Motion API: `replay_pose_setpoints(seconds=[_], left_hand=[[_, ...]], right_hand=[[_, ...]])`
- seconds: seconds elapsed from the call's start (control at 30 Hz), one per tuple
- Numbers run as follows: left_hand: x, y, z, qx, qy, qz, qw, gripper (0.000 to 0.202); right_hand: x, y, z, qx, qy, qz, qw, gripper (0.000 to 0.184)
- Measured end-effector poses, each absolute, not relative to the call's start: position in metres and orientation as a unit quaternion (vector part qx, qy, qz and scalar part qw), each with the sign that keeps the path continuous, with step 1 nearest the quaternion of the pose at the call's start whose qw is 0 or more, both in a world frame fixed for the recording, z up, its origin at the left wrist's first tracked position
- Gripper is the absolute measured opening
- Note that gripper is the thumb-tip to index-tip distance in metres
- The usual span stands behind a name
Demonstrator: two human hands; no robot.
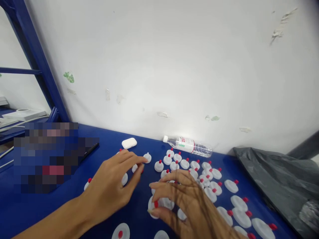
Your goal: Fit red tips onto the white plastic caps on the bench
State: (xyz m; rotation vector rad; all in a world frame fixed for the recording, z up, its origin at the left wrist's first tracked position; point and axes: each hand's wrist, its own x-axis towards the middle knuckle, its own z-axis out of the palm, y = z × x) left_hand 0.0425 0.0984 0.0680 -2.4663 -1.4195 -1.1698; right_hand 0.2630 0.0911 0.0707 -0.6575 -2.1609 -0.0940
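Note:
Many white round caps with red tips (209, 176) lie spread over a blue table (30, 209). My left hand (113, 184) reaches forward over the caps, fingers stretched out, its fingertips touching a white cap (147, 157) and another by the thumb. My right hand (183, 202) hovers low with the fingers curled, pinching a white cap with a red tip (155, 207) between thumb and fingers.
A small white earbud case (129, 143) lies near the wall. A clear plastic water bottle (188, 145) lies on its side against the white wall. A dark grey plastic bag (276, 179) covers the table's right end. A blue shelf frame (35, 56) stands at left.

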Motion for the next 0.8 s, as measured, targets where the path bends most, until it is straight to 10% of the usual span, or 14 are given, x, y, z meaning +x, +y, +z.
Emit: replay_pose_setpoints(seconds=[0.3,0.8], left_hand=[[0.036,0.117,0.047,-0.864,-0.455,-0.163,0.141,0.035],[0.043,0.101,0.047,-0.867,-0.453,-0.182,0.1,0.04]], right_hand=[[0.271,0.095,0.052,-0.289,-0.889,-0.042,0.353,0.019],[0.278,0.1,0.062,-0.318,-0.882,-0.048,0.345,0.023]])
